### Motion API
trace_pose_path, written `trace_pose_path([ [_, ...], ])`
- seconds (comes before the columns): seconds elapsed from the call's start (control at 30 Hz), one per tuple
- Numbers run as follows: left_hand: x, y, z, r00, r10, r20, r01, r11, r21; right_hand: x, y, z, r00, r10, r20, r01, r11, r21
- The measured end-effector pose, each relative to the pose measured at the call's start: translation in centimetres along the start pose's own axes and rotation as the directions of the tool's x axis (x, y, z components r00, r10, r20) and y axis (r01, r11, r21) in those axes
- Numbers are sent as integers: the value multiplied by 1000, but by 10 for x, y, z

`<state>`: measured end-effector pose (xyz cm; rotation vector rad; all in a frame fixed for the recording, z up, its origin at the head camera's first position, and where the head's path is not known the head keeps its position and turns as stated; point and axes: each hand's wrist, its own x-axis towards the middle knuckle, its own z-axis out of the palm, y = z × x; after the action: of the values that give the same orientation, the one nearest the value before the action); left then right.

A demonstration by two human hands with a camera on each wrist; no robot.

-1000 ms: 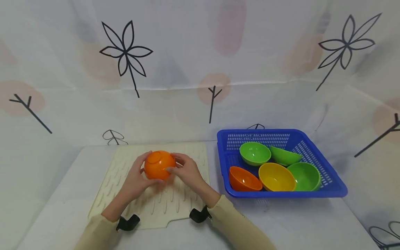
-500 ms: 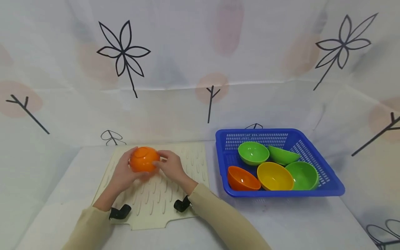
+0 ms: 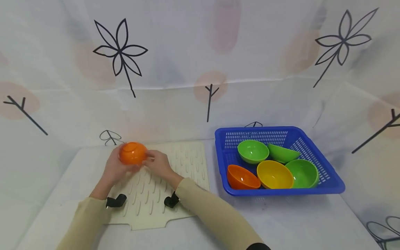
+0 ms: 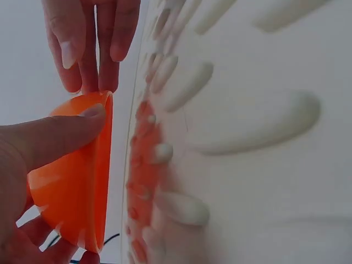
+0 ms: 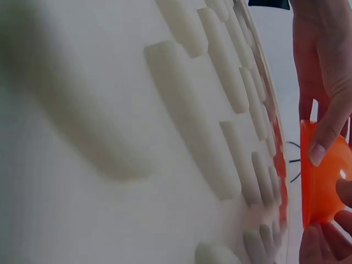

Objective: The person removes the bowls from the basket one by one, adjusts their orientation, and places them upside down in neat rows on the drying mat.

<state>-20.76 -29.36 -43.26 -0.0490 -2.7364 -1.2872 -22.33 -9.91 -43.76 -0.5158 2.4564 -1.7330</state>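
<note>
Both hands hold an orange bowl [image 3: 132, 153] upside down over the far left corner of a cream ridged drying mat [image 3: 184, 180]. My left hand [image 3: 115, 168] grips the bowl's left side; in the left wrist view its thumb [image 4: 60, 137] lies across the outer wall near the rim. From the right, my right hand [image 3: 160, 165] pinches the edge with its fingertips. The right wrist view shows the bowl [image 5: 322, 181] with its rim facing the mat and a gap between. An orange reflection [image 4: 144, 181] shows on the ridges beneath.
To the right stands a blue perforated basket [image 3: 282, 193]. Inside are a yellow bowl [image 3: 275, 175], an orange bowl [image 3: 243, 178] and several green bowls [image 3: 253, 151]. A patterned white cloth [image 3: 175, 114] hangs behind the table.
Both hands have carried the upturned orange bowl left and slightly away, from the mat's middle to its far left corner. The basket and its bowls have stayed put.
</note>
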Motion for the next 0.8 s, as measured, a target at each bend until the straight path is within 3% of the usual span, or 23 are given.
trace_pose_path([
  [0.2, 10, -7, -5, 996, -87, -7, 87, 995, -38, 8, 0, 9, 994, -29, 101, 35, 997, -62],
  [0.4, 17, -9, -5, 986, -162, -30, 157, 980, -122, 15, 7, 14, 982, 4, 190, 25, 989, -147],
  [0.8, 17, -18, -2, 985, -161, -62, 151, 979, -134, 17, 8, 15, 971, 48, 233, -10, 986, -165],
])
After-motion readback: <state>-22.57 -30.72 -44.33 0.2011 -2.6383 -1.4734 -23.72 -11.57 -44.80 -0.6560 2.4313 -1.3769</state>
